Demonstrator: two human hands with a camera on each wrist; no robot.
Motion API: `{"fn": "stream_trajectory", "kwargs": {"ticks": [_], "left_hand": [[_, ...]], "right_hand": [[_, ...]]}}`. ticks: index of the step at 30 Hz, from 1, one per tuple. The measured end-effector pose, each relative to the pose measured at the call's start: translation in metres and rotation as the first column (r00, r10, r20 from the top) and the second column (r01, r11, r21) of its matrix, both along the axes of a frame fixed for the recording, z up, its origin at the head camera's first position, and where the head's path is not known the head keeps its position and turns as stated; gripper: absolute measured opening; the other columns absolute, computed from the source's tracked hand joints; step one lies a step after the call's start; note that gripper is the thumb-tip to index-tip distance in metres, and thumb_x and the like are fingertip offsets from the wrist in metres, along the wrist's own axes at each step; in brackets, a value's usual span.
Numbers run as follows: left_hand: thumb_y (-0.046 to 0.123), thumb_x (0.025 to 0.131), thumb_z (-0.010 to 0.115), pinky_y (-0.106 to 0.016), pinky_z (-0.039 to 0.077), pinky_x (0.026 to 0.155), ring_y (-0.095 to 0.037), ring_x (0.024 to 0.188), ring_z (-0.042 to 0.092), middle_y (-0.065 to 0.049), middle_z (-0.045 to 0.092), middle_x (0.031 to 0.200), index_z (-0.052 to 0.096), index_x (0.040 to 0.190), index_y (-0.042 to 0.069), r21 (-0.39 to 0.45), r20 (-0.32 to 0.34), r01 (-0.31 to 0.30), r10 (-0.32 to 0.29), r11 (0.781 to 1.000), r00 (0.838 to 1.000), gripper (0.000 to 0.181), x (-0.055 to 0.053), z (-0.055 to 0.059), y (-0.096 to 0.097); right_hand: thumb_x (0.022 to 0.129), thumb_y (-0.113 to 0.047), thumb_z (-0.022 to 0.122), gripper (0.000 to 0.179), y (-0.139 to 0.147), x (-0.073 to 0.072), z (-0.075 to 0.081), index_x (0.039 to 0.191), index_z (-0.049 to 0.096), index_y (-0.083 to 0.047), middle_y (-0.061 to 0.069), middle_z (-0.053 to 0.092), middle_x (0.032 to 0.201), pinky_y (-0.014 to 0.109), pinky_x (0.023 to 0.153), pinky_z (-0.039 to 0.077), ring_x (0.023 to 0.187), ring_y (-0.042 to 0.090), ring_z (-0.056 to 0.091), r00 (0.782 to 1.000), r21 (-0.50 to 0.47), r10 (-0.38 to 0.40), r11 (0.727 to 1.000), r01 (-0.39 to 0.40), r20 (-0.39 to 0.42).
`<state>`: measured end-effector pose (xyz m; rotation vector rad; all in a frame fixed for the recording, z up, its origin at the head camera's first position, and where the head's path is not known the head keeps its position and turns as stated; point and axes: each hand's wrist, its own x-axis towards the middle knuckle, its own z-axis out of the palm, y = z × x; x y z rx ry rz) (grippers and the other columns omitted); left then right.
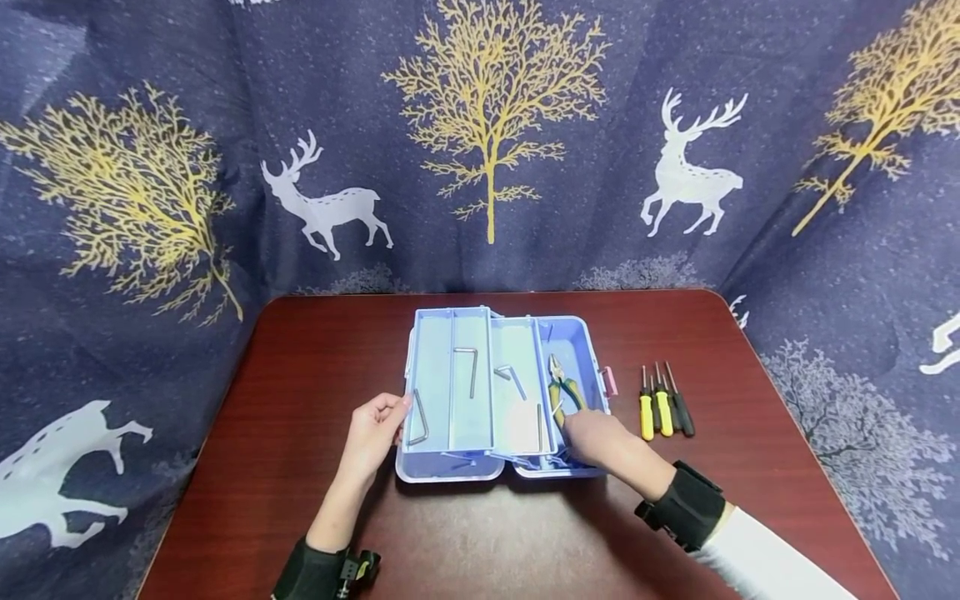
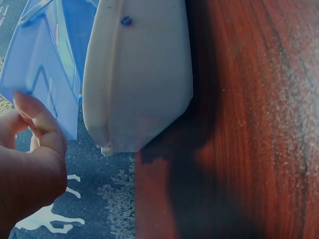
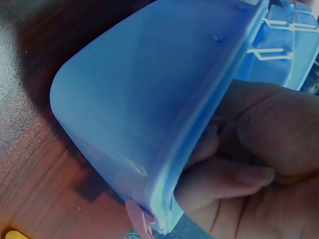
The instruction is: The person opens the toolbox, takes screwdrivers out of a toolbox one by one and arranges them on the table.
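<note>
A light blue toolbox (image 1: 562, 325) stands unfolded on the table, its trays fanned out to the left. My left hand (image 1: 378, 421) pinches the outer edge of the leftmost tray (image 1: 431, 350) between thumb and fingers; the left wrist view shows this grip on the tray corner. L-shaped hex keys (image 1: 472, 371) lie spread over the trays. Pliers (image 1: 557, 367) with yellow-green and dark handles lie in the deep right compartment. Down inside that compartment, my right hand (image 1: 600, 437) has curled fingers at the pliers' handle ends. What those fingers hold is hidden, so I cannot tell.
Several screwdrivers (image 1: 663, 408) with yellow or black handles lie side by side right of the toolbox. A pink latch (image 1: 610, 381) sticks out from the box's right side. Behind the dark red table (image 1: 322, 342) hangs a blue patterned cloth (image 1: 450, 258).
</note>
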<state>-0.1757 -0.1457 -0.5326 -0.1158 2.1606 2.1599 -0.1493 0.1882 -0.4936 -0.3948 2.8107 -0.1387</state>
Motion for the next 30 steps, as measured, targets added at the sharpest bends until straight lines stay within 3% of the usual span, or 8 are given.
{"fn": "stream_trajectory", "kwargs": {"ticks": [6, 16, 22, 26, 30], "left_hand": [[0.008, 0.102, 0.066, -0.02, 0.045, 0.05, -0.01, 0.051, 0.051, -0.001, 0.057, 0.061, 0.063, 0.094, -0.014, -0.004, -0.003, -0.006, 0.006, 1.0, 1.0, 0.024, 0.001, 0.0, 0.0], [0.009, 0.102, 0.066, -0.021, 0.045, 0.05, -0.009, 0.051, 0.05, -0.001, 0.057, 0.06, 0.063, 0.092, -0.014, -0.005, -0.008, -0.013, 0.013, 1.0, 1.0, 0.024, 0.0, 0.0, -0.001], [0.01, 0.102, 0.067, -0.021, 0.045, 0.05, -0.01, 0.051, 0.051, -0.001, 0.057, 0.061, 0.063, 0.093, -0.013, -0.013, 0.013, -0.008, 0.008, 1.0, 1.0, 0.024, 0.002, -0.001, -0.001], [0.009, 0.102, 0.067, -0.021, 0.046, 0.05, -0.01, 0.051, 0.051, -0.002, 0.057, 0.061, 0.063, 0.093, -0.013, -0.015, 0.021, -0.007, 0.008, 1.0, 1.0, 0.024, 0.004, -0.001, 0.0], [0.009, 0.102, 0.067, -0.022, 0.046, 0.05, -0.01, 0.051, 0.05, -0.001, 0.057, 0.061, 0.063, 0.093, -0.012, -0.024, 0.016, -0.011, 0.011, 1.0, 1.0, 0.023, 0.004, 0.0, -0.001]], "right_hand": [[0.087, 0.002, 0.071, 0.025, 0.006, 0.002, 0.006, 0.071, 0.056, -0.01, 0.002, 0.05, 0.066, 0.033, 0.056, 0.043, 0.062, 0.017, 0.049, 1.0, -0.173, 0.005, 0.985, -0.006, -0.006], [0.086, 0.001, 0.077, 0.022, 0.022, 0.009, 0.019, 0.087, 0.056, -0.006, 0.003, 0.055, 0.075, 0.034, 0.057, 0.045, 0.067, 0.018, 0.052, 0.999, -0.252, -0.04, 0.967, 0.039, -0.001], [0.084, 0.0, 0.079, 0.027, 0.045, 0.012, 0.025, 0.096, 0.055, -0.003, 0.009, 0.064, 0.08, 0.039, 0.061, 0.052, 0.071, 0.021, 0.06, 0.992, -0.298, -0.068, 0.954, 0.033, -0.108], [0.083, 0.001, 0.077, 0.031, 0.069, 0.016, 0.03, 0.099, 0.051, -0.001, 0.01, 0.062, 0.079, 0.047, 0.063, 0.052, 0.071, 0.028, 0.062, 0.971, -0.311, -0.155, 0.946, 0.092, -0.185], [0.086, -0.002, 0.071, 0.032, 0.097, 0.015, 0.036, 0.109, 0.05, 0.005, 0.014, 0.062, 0.082, 0.055, 0.065, 0.051, 0.074, 0.035, 0.063, 0.948, -0.298, -0.281, 0.927, 0.229, -0.146]]}}
